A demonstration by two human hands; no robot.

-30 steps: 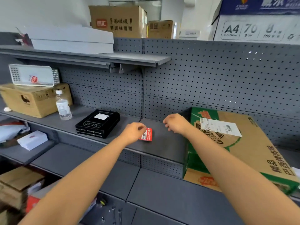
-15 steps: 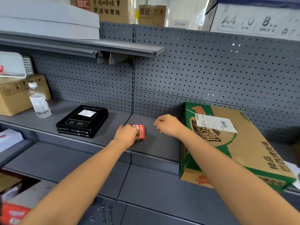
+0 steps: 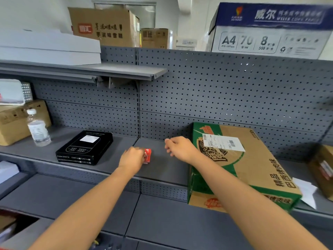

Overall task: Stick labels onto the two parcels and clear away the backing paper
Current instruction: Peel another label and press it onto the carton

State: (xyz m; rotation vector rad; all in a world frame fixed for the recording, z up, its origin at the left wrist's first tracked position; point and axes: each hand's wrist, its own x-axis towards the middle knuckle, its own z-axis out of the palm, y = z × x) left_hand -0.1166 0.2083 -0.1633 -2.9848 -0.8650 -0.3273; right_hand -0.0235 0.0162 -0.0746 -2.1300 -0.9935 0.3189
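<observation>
- The left hand (image 3: 132, 157) is curled around a small red-and-white backing paper (image 3: 147, 155), holding it low over the grey shelf (image 3: 167, 168), between the 2 parcels.
- The right hand (image 3: 180, 147) hovers just right of it, fingers loosely bent and holding nothing, beside the green-and-brown carton (image 3: 239, 168).
- That carton leans tilted over the shelf edge and carries a white shipping label (image 3: 223, 142) on its top face.
- The black box (image 3: 84, 147) lies flat to the left, a small white label (image 3: 89, 138) on its lid.
- A water bottle (image 3: 37, 128) stands further left.
</observation>
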